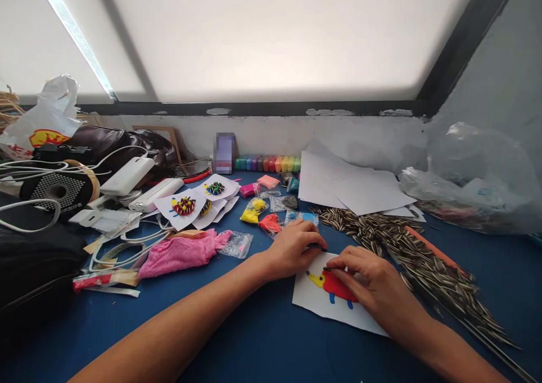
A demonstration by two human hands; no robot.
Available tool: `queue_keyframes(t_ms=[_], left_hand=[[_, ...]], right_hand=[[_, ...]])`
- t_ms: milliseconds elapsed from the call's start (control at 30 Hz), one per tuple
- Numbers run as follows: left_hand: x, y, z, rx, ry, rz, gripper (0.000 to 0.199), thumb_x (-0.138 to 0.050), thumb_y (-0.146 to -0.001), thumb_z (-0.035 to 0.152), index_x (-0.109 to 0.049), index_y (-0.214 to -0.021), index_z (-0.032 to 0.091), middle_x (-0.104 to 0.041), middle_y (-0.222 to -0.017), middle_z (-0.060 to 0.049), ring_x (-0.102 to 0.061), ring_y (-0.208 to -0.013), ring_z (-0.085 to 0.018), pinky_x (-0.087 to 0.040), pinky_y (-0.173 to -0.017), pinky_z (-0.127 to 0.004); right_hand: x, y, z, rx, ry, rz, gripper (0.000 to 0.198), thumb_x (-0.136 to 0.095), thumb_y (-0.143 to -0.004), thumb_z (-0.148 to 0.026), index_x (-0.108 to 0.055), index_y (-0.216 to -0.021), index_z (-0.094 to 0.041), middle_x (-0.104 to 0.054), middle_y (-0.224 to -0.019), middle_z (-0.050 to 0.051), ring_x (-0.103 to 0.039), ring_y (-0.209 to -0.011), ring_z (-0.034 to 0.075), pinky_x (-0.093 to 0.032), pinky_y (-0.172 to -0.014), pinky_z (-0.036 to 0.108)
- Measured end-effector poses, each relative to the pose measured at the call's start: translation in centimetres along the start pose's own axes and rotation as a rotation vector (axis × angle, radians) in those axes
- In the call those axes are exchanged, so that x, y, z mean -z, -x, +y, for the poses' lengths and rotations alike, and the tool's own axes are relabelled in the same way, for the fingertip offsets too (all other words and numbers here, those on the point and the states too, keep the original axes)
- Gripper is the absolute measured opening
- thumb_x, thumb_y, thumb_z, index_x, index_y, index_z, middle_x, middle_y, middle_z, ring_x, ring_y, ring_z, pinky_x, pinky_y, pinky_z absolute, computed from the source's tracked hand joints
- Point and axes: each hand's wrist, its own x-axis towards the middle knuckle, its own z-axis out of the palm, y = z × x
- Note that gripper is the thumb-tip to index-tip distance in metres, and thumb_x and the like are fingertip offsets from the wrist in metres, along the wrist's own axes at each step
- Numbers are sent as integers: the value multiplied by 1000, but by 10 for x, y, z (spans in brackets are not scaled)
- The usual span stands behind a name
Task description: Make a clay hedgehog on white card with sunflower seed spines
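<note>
On a white sheet of paper (313, 303) lies a flat clay animal with a red body (336, 287), a yellow head (315, 280) and blue legs (332, 298). My right hand (368, 276) is closed in a pinch over the red body, a dark sunflower seed (328, 268) at its fingertips. At the paper's upper edge rests my left hand (294, 247), its fingers curled together. A small dark bit shows by its fingertips, too little to name. Part of the body is hidden beneath my right hand. A heap of striped sunflower seeds (393, 239) spreads beyond it.
Small packets of coloured clay, one yellow (254, 210), lie behind my left hand. Left stand finished seed-studded clay figures (184, 206), a pink cloth (180, 253) and white cables. White sheets (351, 183) and a plastic bag (474, 191) are at the back right.
</note>
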Motion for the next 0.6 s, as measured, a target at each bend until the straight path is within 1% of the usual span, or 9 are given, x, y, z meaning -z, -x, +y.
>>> queue_keyframes(t_ms=[333, 433, 600], left_hand=[[0, 0, 0, -7, 5, 4, 14, -58, -87, 14, -70, -91, 18, -63, -94, -5, -56, -90, -18, -43, -83, -32], [0, 0, 0, 2, 6, -2, 14, -58, -87, 14, -70, -92, 19, -63, -94, -5, -56, -90, -18, -43, -82, -31], [0, 0, -1, -2, 3, -3, 14, -58, -86, 13, -70, -91, 19, -63, -95, -4, -56, -91, -18, -43, -84, -32]], right_hand=[[-2, 2, -1, 31, 36, 8, 19, -52, -91, -21, -70, -88, -26, -67, -82, 3, -64, -76, 18, -52, -67, 30], [-4, 3, 0, 44, 40, 5, 20, -50, -92, -21, -70, -88, -25, -66, -83, 3, -64, -78, 18, -52, -69, 31], [-5, 4, 0, 66, 73, -6, 20, -51, -93, -22, -70, -88, -26, -66, -82, 3, -63, -77, 18, -52, -68, 30]])
